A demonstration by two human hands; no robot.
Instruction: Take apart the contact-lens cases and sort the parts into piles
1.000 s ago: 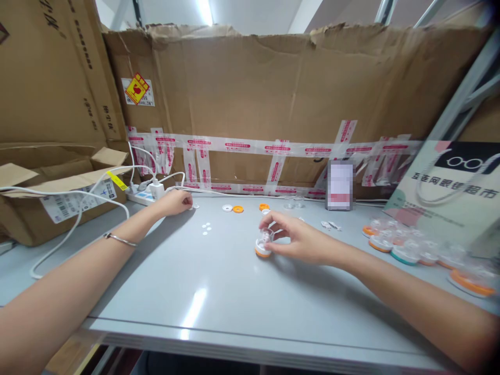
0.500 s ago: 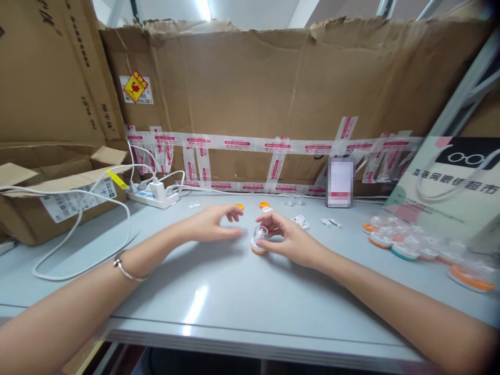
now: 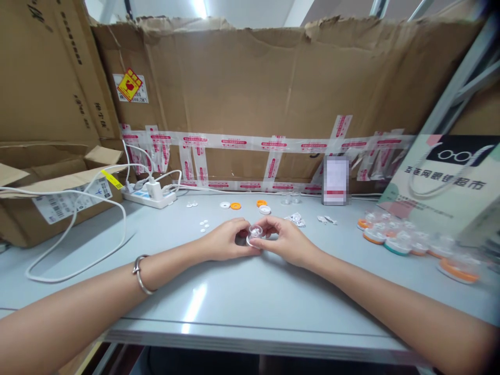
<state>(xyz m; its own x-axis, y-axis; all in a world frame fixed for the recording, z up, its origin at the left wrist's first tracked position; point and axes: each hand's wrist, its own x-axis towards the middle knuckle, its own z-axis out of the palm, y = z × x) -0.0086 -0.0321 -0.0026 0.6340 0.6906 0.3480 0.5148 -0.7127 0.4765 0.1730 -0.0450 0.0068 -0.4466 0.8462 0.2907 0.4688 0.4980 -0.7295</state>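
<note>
A small round piece with a clear cup on top and a white base (image 3: 255, 234) stands upright near the middle of the table, between both hands. My right hand (image 3: 284, 238) grips it from the right, thumb in front and fingers behind. From the left, my left hand (image 3: 228, 239) closes round its base, fingertips behind and thumb in front. Behind the hands lie a white ring (image 3: 264, 210), an orange ring (image 3: 261, 203), another orange ring (image 3: 235, 206) and a white disc (image 3: 225, 205). Small white discs (image 3: 204, 226) lie to the left.
Several clear-topped pieces (image 3: 398, 242) fill the right side by a paper bag (image 3: 441, 182). A phone (image 3: 336, 179) leans against the cardboard (image 3: 234, 83). At left are a power strip (image 3: 150, 198), a loose cable (image 3: 74, 278) and an open box (image 3: 58, 208).
My left hand has moved down and right and closed round the piece, where before it hovered apart with spread fingers. My right hand still holds the piece. The view has shifted slightly.
</note>
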